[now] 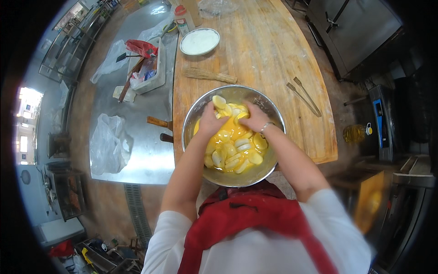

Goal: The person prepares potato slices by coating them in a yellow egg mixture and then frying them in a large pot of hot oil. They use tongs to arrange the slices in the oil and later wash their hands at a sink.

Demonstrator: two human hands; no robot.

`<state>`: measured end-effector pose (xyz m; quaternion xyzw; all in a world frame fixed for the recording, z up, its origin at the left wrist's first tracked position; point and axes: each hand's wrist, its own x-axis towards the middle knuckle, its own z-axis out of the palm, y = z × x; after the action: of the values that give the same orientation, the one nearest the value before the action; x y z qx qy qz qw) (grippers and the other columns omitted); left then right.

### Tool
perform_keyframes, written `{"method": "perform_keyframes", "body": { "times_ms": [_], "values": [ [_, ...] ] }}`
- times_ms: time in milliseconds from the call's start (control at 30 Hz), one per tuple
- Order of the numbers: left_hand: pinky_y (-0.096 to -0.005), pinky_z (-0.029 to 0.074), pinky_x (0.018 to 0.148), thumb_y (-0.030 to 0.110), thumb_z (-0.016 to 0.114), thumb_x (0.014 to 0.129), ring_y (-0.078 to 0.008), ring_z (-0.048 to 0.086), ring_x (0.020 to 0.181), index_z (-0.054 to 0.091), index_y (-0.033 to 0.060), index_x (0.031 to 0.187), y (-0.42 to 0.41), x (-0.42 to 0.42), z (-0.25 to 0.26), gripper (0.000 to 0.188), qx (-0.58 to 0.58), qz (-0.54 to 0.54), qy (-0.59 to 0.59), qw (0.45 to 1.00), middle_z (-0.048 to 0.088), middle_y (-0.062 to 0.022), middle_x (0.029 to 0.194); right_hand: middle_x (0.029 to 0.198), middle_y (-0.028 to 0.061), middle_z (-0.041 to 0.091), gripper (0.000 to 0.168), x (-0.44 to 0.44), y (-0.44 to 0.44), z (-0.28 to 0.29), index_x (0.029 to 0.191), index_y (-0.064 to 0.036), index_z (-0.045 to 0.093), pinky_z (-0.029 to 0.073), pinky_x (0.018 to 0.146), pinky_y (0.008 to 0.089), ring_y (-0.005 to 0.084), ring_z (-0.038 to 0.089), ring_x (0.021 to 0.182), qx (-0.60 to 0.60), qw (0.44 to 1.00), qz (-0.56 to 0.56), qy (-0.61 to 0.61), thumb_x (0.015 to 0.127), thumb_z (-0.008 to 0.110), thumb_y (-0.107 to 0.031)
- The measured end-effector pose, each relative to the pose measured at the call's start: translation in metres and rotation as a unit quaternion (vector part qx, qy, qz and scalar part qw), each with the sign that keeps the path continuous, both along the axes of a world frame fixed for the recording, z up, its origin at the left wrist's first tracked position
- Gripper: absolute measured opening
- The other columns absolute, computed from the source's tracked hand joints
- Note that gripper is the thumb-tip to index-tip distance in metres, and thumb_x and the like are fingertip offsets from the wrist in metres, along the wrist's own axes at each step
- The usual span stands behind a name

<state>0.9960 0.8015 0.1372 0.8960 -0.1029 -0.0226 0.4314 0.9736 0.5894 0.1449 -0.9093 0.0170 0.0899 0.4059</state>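
Note:
A wide stainless steel mixing bowl (267, 171) stands at the near edge of the wooden table, before my red apron. It holds many pale, flat round slices (255, 158) coated in yellow liquid that looks like beaten egg. Inside the bowl at the far left is my left hand (213, 120), its fingers among the slices and one slice raised beside its fingertips. My right hand (255, 118), with a bracelet at the wrist, is in the bowl's far right part, fingers spread around several slices. Fingertips of both hands are partly hidden by slices and liquid.
Beyond the bowl on the wooden table (267, 44) lie a straw brush (210, 74), a plate of white powder (200, 41) and metal tongs (304, 97). Two handles (159, 122) jut over the left edge. The steel table (150, 161) bears a plastic bag (108, 144) and a utensil bin (159, 68).

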Motion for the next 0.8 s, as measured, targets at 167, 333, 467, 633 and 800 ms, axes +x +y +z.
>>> {"method": "perform_keyframes", "body": {
  "times_ms": [167, 333, 467, 633, 800],
  "values": [
    [-0.0376, 0.047, 0.091, 0.029, 0.076, 0.073, -0.0306, 0.061, 0.106, 0.059, 0.003, 0.114, 0.005, 0.009, -0.014, 0.051, -0.003, -0.032, 0.209, 0.977, 0.064, -0.019, 0.111, 0.115, 0.016, 0.062, 0.063, -0.002, 0.023, 0.011, 0.124, -0.014, 0.053, 0.047, 0.085, 0.0366, 0.0264, 0.061, 0.101, 0.11, 0.973, 0.038, 0.199, 0.07, 0.077, -0.036],
    [-0.0347, 0.05, 0.08, 0.029, 0.072, 0.078, -0.0214, 0.065, 0.09, 0.067, 0.0032, 0.099, 0.032, -0.008, 0.014, 0.033, -0.068, -0.055, 0.301, 0.95, 0.069, -0.0139, 0.095, 0.109, 0.0126, 0.062, 0.046, -0.019, -0.008, 0.01, 0.119, -0.016, 0.056, 0.047, 0.081, 0.0374, 0.0283, 0.061, 0.095, 0.101, 0.993, 0.039, 0.055, 0.078, 0.072, -0.029],
    [-0.0348, 0.051, 0.079, 0.022, 0.072, 0.076, -0.0263, 0.065, 0.089, 0.064, 0.0046, 0.104, 0.044, -0.034, 0.054, 0.034, 0.14, -0.145, 0.212, 0.956, 0.067, -0.0139, 0.096, 0.118, 0.0158, 0.058, 0.051, -0.027, -0.008, 0.034, 0.127, -0.019, 0.053, 0.048, 0.088, 0.0402, 0.0333, 0.059, 0.101, -0.071, 0.99, 0.061, -0.103, 0.08, 0.068, -0.031],
    [-0.0414, 0.046, 0.091, 0.028, 0.076, 0.068, -0.0382, 0.056, 0.108, 0.052, -0.0001, 0.117, 0.033, -0.066, 0.02, 0.061, 0.199, -0.262, 0.061, 0.942, 0.057, -0.0244, 0.115, 0.119, 0.0172, 0.058, 0.061, -0.029, 0.008, 0.012, 0.135, -0.02, 0.047, 0.046, 0.094, 0.0394, 0.0332, 0.058, 0.109, -0.044, 0.989, 0.113, 0.088, 0.08, 0.069, -0.029],
    [-0.0442, 0.044, 0.092, 0.03, 0.074, 0.072, -0.0393, 0.054, 0.109, 0.052, 0.0027, 0.119, 0.012, -0.059, 0.039, 0.059, 0.136, -0.209, 0.237, 0.939, 0.057, -0.0204, 0.115, 0.104, 0.0163, 0.064, 0.044, -0.024, 0.009, -0.006, 0.122, -0.017, 0.058, 0.048, 0.085, 0.0389, 0.0308, 0.061, 0.098, 0.113, 0.988, 0.031, 0.105, 0.081, 0.069, -0.025]
  ]
}}
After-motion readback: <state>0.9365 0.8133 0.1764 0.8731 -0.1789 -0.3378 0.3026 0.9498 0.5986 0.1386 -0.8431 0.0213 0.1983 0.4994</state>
